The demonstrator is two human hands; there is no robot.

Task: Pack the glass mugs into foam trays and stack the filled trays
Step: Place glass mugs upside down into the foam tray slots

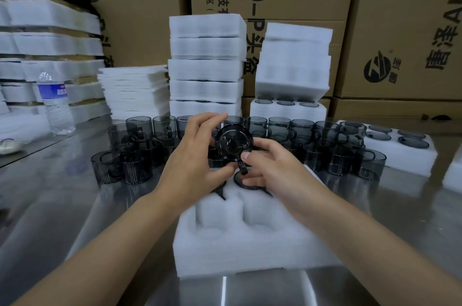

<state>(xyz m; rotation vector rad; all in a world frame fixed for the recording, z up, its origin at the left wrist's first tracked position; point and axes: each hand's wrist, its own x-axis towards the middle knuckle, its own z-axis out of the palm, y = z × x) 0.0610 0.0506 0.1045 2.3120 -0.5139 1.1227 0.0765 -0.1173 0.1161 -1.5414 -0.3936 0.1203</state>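
Observation:
A smoky grey glass mug (233, 143) is held tipped toward me above the far end of a white foam tray (240, 245) on the steel table. My left hand (192, 155) grips its body from the left. My right hand (270, 165) pinches it by the handle, which points down. Another mug (246, 182) sits in a far pocket of the tray, partly hidden under my right hand. The near pockets hold nothing. Several loose mugs (130, 155) stand in rows behind the tray.
Stacks of filled foam trays (206, 66) stand behind the mugs, with another stack (292, 66) to their right and a filled tray (400, 153) at far right. A pile of flat foam sheets (135, 91), a water bottle (56, 103) and cardboard boxes (400, 31) line the back.

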